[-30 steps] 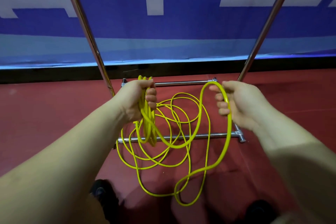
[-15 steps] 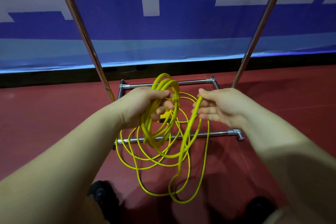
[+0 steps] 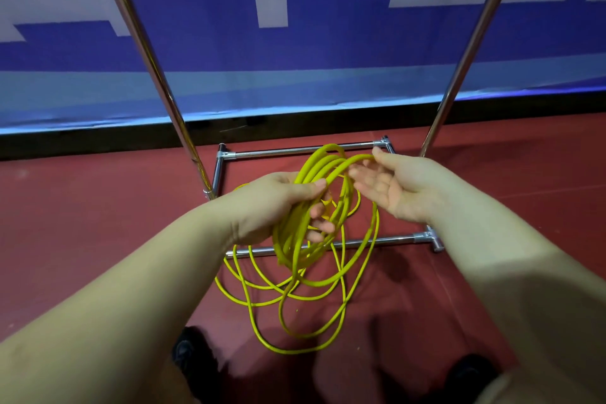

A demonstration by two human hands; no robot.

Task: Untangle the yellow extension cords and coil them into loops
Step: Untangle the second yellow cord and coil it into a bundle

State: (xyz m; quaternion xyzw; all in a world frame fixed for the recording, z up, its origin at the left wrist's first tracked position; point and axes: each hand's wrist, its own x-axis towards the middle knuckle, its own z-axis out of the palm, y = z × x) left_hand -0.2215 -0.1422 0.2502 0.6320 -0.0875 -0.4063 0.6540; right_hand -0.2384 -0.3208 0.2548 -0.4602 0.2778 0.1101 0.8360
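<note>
Several turns of the yellow extension cord [image 3: 296, 223] were gathered in the left hand [image 3: 275, 203], whose fingers and thumb were curled round the bundle, so that grip was closed on the coil. The bundle stood tilted, its top arching up beyond the knuckles and its lower part hanging below the wrist. The right hand [image 3: 398, 187] was beside it, palm turned up and fingers [image 3: 364, 174] relaxed and spread; the topmost loop lay against the fingertips, and that grip held nothing firmly. More of the cord trailed in loose, overlapping loops on the red floor [image 3: 98, 223], draped across the near bar of a chrome rack base [image 3: 377, 242] and running down between the person's dark shoes [image 3: 193, 357].

By my reading, the step in hand was coiling: one fresh loop was being laid onto the bundle. A good share of the cord was not yet gathered. The next move would call for the right hand to reach down along the slack, draw up a matching length without snagging it on the bar, and pass it to the left.
</note>
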